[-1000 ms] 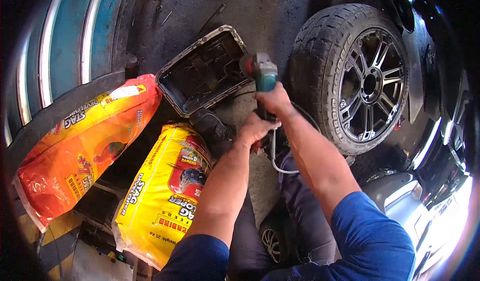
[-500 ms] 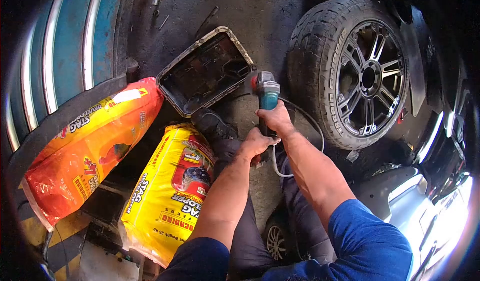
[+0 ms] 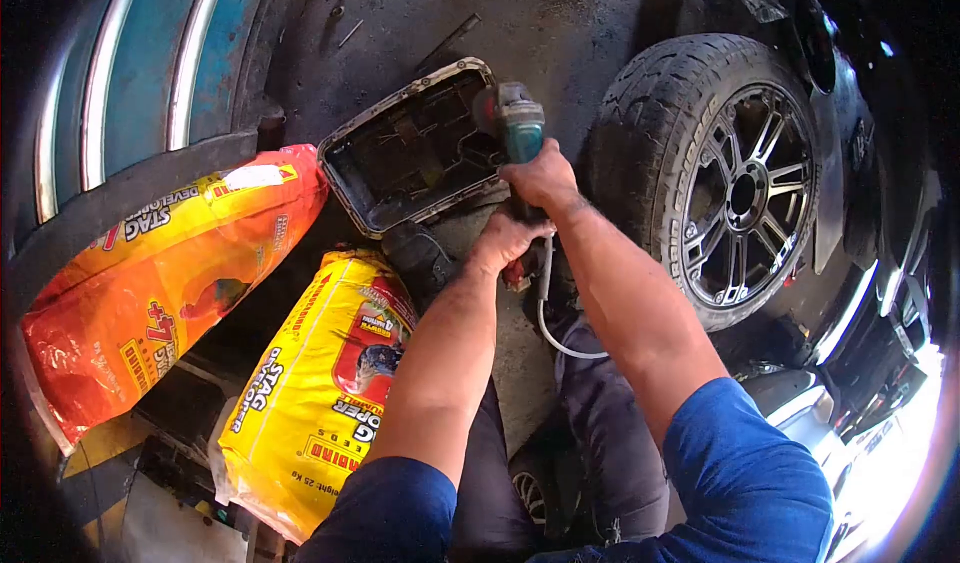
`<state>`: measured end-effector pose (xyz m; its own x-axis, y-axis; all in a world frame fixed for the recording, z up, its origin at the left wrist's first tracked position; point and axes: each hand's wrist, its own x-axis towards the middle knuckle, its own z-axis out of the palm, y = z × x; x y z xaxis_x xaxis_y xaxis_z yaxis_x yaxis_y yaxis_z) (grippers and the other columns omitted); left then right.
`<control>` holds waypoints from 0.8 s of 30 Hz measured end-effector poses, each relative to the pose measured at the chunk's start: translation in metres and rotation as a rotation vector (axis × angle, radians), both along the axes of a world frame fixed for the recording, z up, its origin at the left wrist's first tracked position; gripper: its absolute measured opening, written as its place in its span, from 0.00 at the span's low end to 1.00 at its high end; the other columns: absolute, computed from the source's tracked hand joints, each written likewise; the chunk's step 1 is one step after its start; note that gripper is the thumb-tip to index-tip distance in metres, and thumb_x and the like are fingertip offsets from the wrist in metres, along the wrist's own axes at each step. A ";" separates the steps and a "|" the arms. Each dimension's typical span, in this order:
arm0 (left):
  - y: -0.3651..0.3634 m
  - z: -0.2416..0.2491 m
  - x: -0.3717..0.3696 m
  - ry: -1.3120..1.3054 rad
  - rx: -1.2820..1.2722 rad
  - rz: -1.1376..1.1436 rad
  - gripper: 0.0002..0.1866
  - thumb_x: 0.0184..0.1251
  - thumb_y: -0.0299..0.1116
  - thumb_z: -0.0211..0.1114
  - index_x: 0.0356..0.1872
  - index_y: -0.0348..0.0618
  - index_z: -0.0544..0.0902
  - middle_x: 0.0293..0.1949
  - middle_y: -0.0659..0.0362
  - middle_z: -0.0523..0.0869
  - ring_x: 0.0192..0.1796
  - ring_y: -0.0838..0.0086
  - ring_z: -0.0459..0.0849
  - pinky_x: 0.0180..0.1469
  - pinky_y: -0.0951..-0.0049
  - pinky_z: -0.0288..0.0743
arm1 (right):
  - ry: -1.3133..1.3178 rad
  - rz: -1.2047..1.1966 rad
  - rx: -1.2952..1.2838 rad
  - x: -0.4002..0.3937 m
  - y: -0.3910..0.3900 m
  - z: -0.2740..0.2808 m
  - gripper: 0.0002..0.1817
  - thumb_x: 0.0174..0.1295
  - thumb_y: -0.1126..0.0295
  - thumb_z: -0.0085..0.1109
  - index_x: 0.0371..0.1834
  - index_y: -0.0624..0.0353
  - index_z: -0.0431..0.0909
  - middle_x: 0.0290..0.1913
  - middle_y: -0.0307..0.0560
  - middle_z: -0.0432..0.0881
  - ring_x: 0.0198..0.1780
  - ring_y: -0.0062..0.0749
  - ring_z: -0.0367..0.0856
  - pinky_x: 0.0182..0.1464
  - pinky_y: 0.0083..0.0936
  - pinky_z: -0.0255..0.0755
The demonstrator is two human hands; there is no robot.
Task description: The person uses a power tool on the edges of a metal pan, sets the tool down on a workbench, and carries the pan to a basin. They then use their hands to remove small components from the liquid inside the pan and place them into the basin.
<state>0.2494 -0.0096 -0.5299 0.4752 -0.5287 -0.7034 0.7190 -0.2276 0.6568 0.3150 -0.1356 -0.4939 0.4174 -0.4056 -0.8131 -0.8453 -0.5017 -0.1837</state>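
One grinder (image 3: 525,141), gripped in both hands, its long axis pointed away from the body and leaned slightly left at the head; one metal pan (image 3: 392,105), laid open side up on the floor, ahead and to the left of both hands, its long axis slanted from near left to far right. The right hand (image 3: 545,175) is closed around the grinder's body and set nearer its head; the left hand (image 3: 515,239) is wrapped around the rear grip, closer to the body. The disc (image 3: 487,109) is held at the pan's right end (whether the rim is touched cannot be told).
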 end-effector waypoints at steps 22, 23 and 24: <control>-0.022 -0.017 -0.045 0.237 -0.141 0.163 0.40 0.51 0.40 0.83 0.64 0.37 0.75 0.56 0.55 0.86 0.59 0.66 0.83 0.61 0.65 0.76 | 0.038 0.123 -0.044 -0.027 -0.003 0.010 0.46 0.50 0.51 0.74 0.67 0.64 0.62 0.55 0.65 0.84 0.57 0.57 0.85 0.62 0.42 0.77; -0.022 -0.019 -0.047 0.215 -0.140 0.168 0.40 0.50 0.40 0.83 0.64 0.37 0.75 0.56 0.55 0.86 0.59 0.66 0.83 0.61 0.65 0.76 | 0.042 0.156 -0.047 -0.026 -0.002 0.008 0.47 0.50 0.52 0.74 0.67 0.66 0.61 0.54 0.65 0.85 0.57 0.58 0.85 0.61 0.42 0.78; -0.021 -0.011 -0.041 0.193 -0.139 0.172 0.40 0.50 0.40 0.83 0.65 0.37 0.75 0.56 0.55 0.86 0.58 0.67 0.83 0.61 0.65 0.76 | 0.027 0.181 -0.038 -0.023 -0.001 0.005 0.47 0.50 0.51 0.74 0.66 0.67 0.61 0.53 0.65 0.85 0.57 0.58 0.85 0.61 0.42 0.78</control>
<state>0.2083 -0.0309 -0.5404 0.4305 -0.5494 -0.7161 0.8540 -0.0089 0.5202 0.2925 -0.1369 -0.4886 0.4642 -0.3564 -0.8109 -0.7451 -0.6520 -0.1400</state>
